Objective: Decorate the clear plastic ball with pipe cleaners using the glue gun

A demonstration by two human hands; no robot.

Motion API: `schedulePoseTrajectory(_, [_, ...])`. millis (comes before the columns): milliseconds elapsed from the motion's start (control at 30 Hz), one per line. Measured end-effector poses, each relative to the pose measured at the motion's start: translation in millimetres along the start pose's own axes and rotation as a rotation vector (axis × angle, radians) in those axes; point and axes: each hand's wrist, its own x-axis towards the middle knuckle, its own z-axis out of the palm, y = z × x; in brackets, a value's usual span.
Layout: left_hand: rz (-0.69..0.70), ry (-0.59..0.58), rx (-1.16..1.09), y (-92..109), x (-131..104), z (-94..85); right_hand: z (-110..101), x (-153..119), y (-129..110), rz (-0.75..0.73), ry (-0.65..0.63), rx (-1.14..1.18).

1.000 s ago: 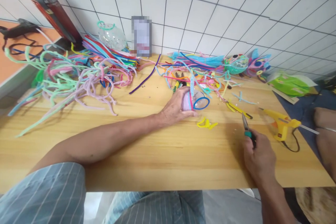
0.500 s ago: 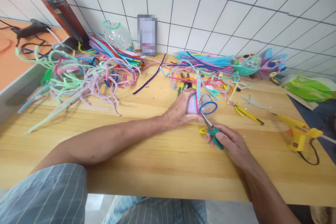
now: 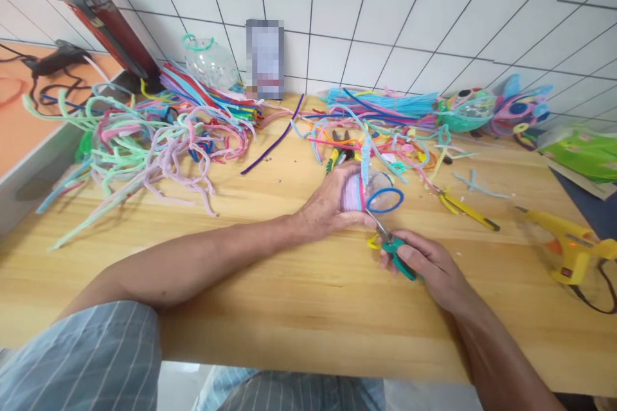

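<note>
My left hand (image 3: 325,200) is wrapped around a clear plastic bottle piece (image 3: 353,196) wound with lilac, light blue and pink pipe cleaners. A dark blue pipe-cleaner ring (image 3: 384,210) stands at its right end, and a fuzzy light blue strip (image 3: 365,164) sticks up beside it. In my right hand (image 3: 431,263) are green-handled long-nose pliers (image 3: 398,254). Their tips touch or nearly touch the blue ring's lower left edge; whether they grip it I cannot tell. A small yellow piece (image 3: 373,242) shows beside the pliers. Behind my left hand lie yellow-green handled pliers (image 3: 333,157).
Loose pipe cleaners (image 3: 139,148) are heaped at left, with bundles (image 3: 385,103) along the wall. A yellow glue gun (image 3: 569,244) and yellow craft knife (image 3: 470,210) lie at right. A phone (image 3: 266,61), red flask (image 3: 96,16) and fish-like craft (image 3: 465,110) stand at the back.
The view has shifted slightly, so things at the right sit farther right. The blue ring appears a little lower and more tilted. Both hands keep their holds.
</note>
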Motion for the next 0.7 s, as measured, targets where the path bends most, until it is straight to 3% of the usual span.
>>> schedulePoseTrajectory(700, [-0.055,0.037,-0.005,3.7,-0.5,2.7,-4.2,4.2,2.2,0.062,-0.030,0.086])
